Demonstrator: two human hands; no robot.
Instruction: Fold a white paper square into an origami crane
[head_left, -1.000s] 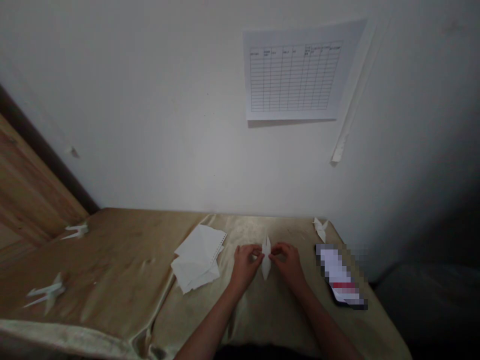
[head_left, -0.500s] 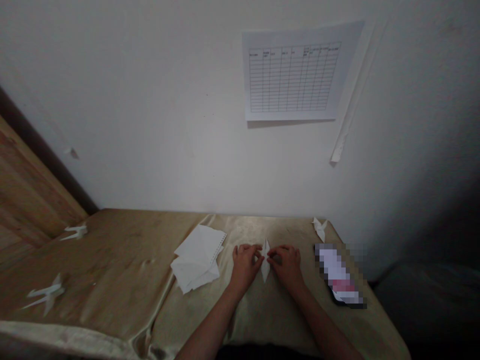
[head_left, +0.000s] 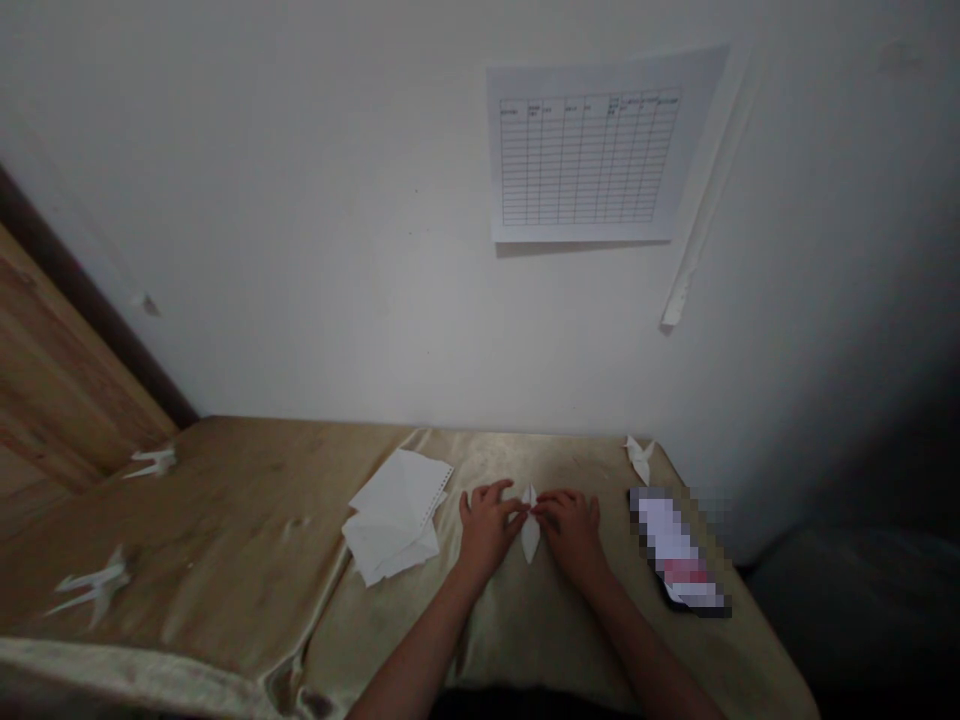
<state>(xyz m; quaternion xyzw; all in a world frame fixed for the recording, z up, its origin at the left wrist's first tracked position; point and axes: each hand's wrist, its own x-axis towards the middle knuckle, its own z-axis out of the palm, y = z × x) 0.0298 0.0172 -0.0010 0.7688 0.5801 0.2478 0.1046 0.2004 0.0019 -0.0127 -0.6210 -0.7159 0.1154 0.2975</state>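
A narrow folded piece of white paper (head_left: 530,541), pointed at both ends, lies lengthwise in front of me on the cloth-covered table. My left hand (head_left: 486,525) pinches its left edge between thumb and fingertips. From the other side, my right hand (head_left: 571,527) grips the right edge the same way. The fingertips of both hands nearly meet over the paper's middle and cover that part. Left of my left hand lies a stack of white paper sheets (head_left: 397,510), one with a perforated edge.
Two folded paper cranes (head_left: 97,585) rest at the far left. Another folded paper figure (head_left: 640,460) sits at the back right, above a phone (head_left: 679,555) with a blurred screen. A shiny gold cloth (head_left: 225,540) covers the table, and a printed chart (head_left: 589,160) hangs on the wall.
Both hands have come closer together over the folded paper, their fingertips now nearly touching. The paper's lower half looks slightly wider. Everything else stays in place.
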